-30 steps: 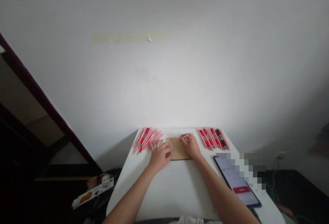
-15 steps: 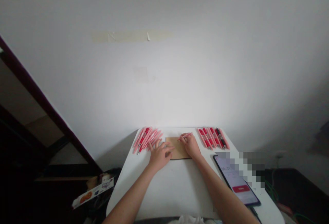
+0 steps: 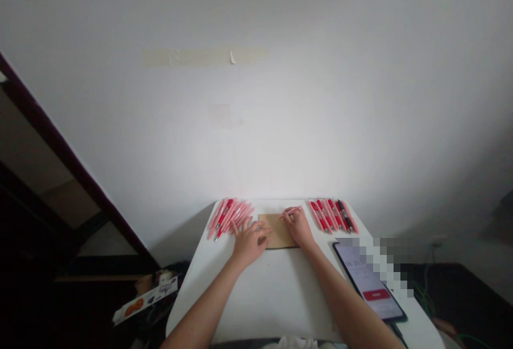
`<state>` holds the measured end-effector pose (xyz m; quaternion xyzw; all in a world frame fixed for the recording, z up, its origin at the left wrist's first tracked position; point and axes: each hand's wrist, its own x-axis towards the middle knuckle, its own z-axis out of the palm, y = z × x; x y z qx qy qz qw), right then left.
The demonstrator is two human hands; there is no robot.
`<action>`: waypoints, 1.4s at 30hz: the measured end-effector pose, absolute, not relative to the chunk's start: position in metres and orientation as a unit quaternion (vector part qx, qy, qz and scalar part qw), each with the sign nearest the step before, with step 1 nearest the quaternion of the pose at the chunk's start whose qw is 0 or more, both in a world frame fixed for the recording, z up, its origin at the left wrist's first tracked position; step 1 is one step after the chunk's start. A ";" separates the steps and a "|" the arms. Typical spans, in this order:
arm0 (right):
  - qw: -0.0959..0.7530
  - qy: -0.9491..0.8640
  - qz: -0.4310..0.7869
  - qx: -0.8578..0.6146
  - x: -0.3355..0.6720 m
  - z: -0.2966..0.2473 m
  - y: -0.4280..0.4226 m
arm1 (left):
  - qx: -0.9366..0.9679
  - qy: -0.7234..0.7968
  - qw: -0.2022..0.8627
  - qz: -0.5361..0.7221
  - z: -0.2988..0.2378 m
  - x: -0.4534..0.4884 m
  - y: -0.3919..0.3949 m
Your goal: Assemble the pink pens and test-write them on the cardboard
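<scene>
1. The right hand [image 3: 300,230] rests on the far right part of a brown card [image 3: 278,233]. Its fingers are closed around a pink pen [image 3: 292,211], which lies slanted over the card's far edge. Which end is the tip is too small to tell.
2. The left hand [image 3: 247,243] lies flat, fingers spread and gripping nothing, with its fingertips on the card's left edge.
3. The brown card lies flat on the white tabletop [image 3: 264,295], close to the far edge and between the two hands.
4. A fanned pile of pink pens [image 3: 229,216] lies at the far left of the tabletop, just beside the left hand's fingertips.
5. A row of red and pink pens [image 3: 332,215], one dark pen among them, lies side by side at the far right, near the right hand but apart from it.
6. A phone [image 3: 372,290] with a lit screen lies on the near right of the tabletop, beside the right forearm.
7. A strip of tape [image 3: 200,56] sticks to the white wall behind, and a printed box [image 3: 146,296] lies low at the left, below the tabletop.
</scene>
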<state>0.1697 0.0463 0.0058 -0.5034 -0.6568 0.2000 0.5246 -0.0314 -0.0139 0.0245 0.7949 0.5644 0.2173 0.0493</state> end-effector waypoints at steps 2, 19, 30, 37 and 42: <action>0.527 -0.656 0.200 -0.502 0.170 0.007 0.045 | 0.794 0.566 0.052 0.217 0.025 -0.031 -0.014; 0.592 -0.594 0.228 -0.494 0.176 0.011 0.039 | 0.788 0.580 0.051 0.202 0.028 -0.030 -0.015; 0.747 -0.397 0.388 -0.367 0.184 0.014 0.035 | 0.787 0.583 0.049 0.195 0.028 -0.031 -0.015; 0.744 -0.255 0.575 -0.227 0.187 0.031 0.030 | 0.784 0.582 0.058 0.209 0.027 -0.032 -0.015; 0.698 -0.226 0.665 -0.141 0.192 0.043 0.018 | 0.786 0.581 0.052 0.206 0.027 -0.032 -0.015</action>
